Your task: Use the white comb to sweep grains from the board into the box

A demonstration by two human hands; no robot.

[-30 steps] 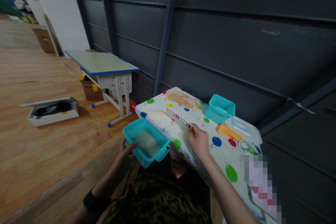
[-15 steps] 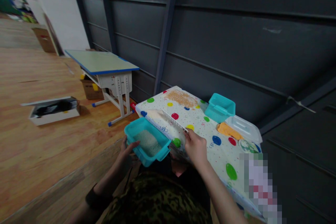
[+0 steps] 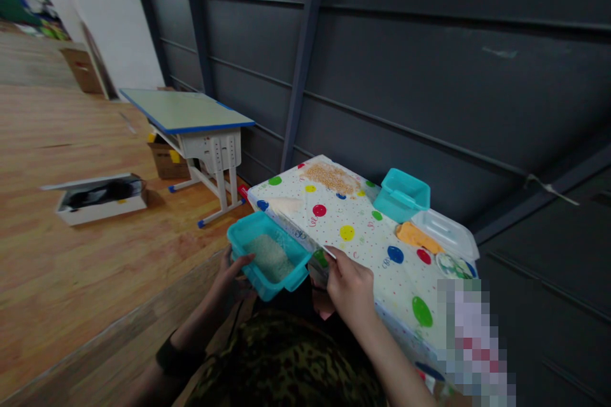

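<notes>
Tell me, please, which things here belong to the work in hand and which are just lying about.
In use: left hand, holding the teal tub of white grains; right hand, gripping the white scraper; grain heap on the dotted cloth.
Lying about: second teal tub, brown grain, clear lid, desk, box on the floor.

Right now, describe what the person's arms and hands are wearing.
The left hand and right hand are ungloved. A black cuff circles the left arm near the elbow; the right forearm shows no sleeve. The top is camouflage-patterned.
</notes>
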